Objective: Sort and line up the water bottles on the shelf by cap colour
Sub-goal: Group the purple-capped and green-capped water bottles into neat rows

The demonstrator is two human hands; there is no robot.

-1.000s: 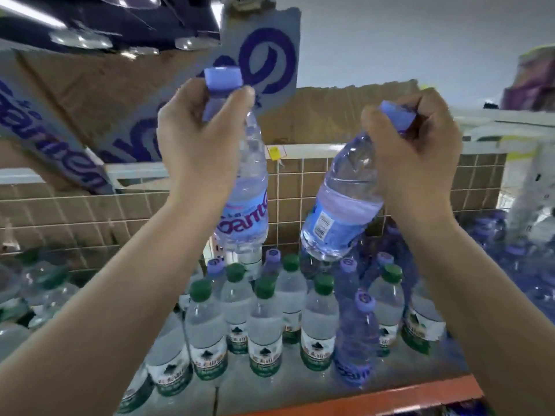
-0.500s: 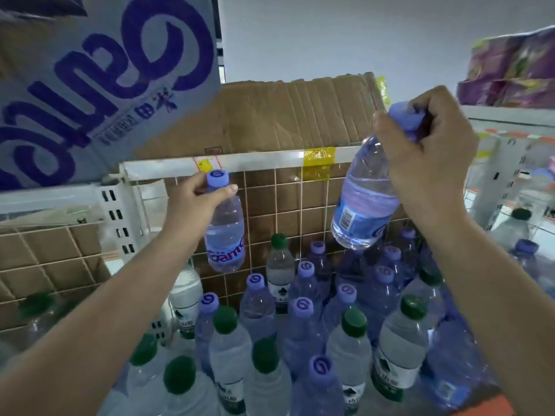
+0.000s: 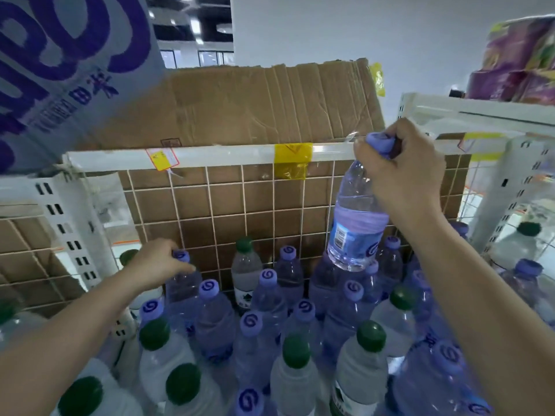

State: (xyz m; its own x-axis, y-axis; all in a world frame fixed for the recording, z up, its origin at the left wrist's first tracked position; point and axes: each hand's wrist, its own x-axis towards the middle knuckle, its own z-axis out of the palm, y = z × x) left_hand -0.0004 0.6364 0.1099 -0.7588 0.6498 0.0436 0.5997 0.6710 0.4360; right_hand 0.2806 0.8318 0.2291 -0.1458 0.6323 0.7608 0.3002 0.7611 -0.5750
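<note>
Carton (image 3: 69,70), upper left of frame: large purple lettering, cropped and inverted, not legible as a word; smaller Chinese characters beside it, unclear. Purple caps (image 3: 208,288), centre: white swirl logo. Raised bottle (image 3: 356,223), right of centre: barcode and swirl logo. Red-edged tag (image 3: 162,157) and yellow tape (image 3: 292,159): print illegible.

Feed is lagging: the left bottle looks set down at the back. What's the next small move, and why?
Probably release the left hand: its purple-capped clear plastic bottle seems seated among the purple caps by the wire grid. Then lower the right hand's raised purple-capped bottle.
</note>
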